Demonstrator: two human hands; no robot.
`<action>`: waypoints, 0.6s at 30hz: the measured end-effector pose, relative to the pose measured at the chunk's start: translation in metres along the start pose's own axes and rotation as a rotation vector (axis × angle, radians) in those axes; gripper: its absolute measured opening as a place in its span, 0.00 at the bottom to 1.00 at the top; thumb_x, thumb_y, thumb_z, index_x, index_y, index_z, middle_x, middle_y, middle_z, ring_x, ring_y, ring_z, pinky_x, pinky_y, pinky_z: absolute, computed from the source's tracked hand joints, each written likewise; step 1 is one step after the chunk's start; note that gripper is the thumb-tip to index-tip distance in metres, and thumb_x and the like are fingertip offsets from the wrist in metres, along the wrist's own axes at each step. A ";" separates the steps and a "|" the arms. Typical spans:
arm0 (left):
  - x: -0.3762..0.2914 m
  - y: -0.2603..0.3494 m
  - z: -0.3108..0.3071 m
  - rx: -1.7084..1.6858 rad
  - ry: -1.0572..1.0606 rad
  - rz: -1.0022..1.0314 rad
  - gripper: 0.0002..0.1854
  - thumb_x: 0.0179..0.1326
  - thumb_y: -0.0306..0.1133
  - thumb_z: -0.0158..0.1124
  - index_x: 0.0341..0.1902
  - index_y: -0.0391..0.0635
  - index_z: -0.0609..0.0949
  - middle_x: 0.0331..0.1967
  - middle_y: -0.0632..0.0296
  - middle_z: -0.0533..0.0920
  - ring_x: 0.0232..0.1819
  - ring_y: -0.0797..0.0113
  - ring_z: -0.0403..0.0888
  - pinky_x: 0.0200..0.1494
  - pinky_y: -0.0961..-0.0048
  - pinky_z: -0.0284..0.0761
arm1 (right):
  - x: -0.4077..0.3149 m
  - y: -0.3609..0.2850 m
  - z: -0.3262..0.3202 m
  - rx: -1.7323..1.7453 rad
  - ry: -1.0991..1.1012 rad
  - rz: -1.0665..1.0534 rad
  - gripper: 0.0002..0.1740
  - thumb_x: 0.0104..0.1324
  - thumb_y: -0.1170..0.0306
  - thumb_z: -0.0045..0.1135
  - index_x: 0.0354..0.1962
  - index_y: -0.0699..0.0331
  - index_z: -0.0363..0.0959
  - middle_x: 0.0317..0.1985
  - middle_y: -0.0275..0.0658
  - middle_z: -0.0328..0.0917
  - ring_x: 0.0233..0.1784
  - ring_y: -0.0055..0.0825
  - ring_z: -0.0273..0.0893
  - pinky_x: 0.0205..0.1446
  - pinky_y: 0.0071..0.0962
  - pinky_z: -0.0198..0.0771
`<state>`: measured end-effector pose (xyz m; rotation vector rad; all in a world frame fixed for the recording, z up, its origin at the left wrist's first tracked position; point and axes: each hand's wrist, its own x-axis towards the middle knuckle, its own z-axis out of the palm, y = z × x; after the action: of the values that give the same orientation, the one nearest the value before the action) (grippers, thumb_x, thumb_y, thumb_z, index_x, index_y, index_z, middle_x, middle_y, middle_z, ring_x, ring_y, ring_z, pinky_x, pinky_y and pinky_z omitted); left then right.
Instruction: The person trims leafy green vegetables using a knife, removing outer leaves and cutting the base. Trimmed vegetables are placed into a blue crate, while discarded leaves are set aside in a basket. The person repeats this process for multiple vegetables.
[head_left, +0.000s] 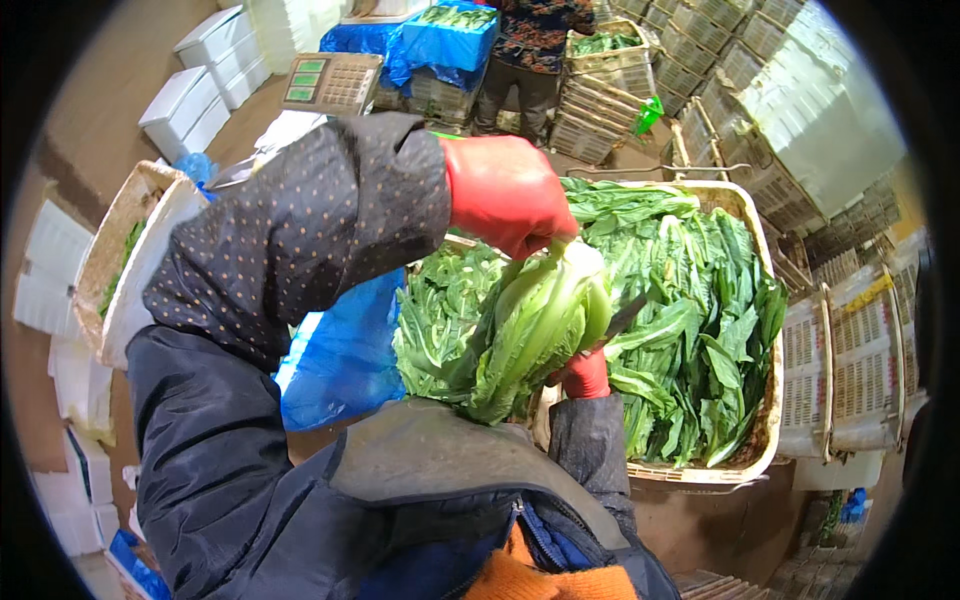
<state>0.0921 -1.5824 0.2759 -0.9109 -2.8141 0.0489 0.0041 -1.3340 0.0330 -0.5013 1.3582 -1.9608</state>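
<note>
My left hand (514, 199), in a red rubber glove, is closed at the pale stem end of a romaine-type lettuce head (547, 315). The head hangs with its leaves towards my apron. Behind its right side, my red-gloved right hand (585, 375) is partly hidden and grips a knife, whose dark blade (626, 324) points up and right beside the head. Beneath and to the left lie more lettuce greens (442, 307). To the right stands a cream plastic crate (776, 360) filled with long green leaves (697, 330).
A blue plastic sheet (337, 360) lies left of the greens. Farther off are a digital scale (334, 81), a blue-lined box of greens (450, 37) and a person (525, 60) standing beside crates. Stacked crates (862, 367) stand on the right, white foam boxes (184, 112) on the left.
</note>
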 end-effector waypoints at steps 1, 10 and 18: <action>0.008 -0.002 -0.006 0.028 -0.067 0.046 0.11 0.45 0.36 0.63 0.33 0.51 0.76 0.25 0.62 0.78 0.27 0.56 0.79 0.25 0.62 0.73 | -0.004 -0.007 -0.006 -0.016 0.014 -0.023 0.27 0.43 0.76 0.59 0.45 0.68 0.67 0.19 0.36 0.72 0.15 0.24 0.70 0.16 0.24 0.65; -0.017 -0.026 0.043 -0.293 0.117 -0.227 0.31 0.56 0.37 0.65 0.65 0.54 0.69 0.61 0.51 0.71 0.64 0.53 0.67 0.66 0.61 0.62 | -0.027 0.008 -0.053 0.018 0.137 -0.173 0.31 0.44 0.60 0.73 0.43 0.67 0.72 0.25 0.32 0.75 0.18 0.20 0.70 0.18 0.19 0.64; 0.024 0.051 0.109 -1.376 0.647 -0.423 0.11 0.64 0.27 0.57 0.50 0.39 0.78 0.52 0.56 0.79 0.56 0.67 0.75 0.59 0.70 0.69 | -0.002 0.006 -0.027 0.232 -0.026 -0.272 0.47 0.53 0.54 0.69 0.64 0.60 0.56 0.61 0.40 0.65 0.63 0.35 0.65 0.64 0.41 0.65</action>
<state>0.0829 -1.5243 0.1684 -0.2788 -2.0330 -1.9535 -0.0102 -1.3160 0.0170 -0.6233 1.0721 -2.2877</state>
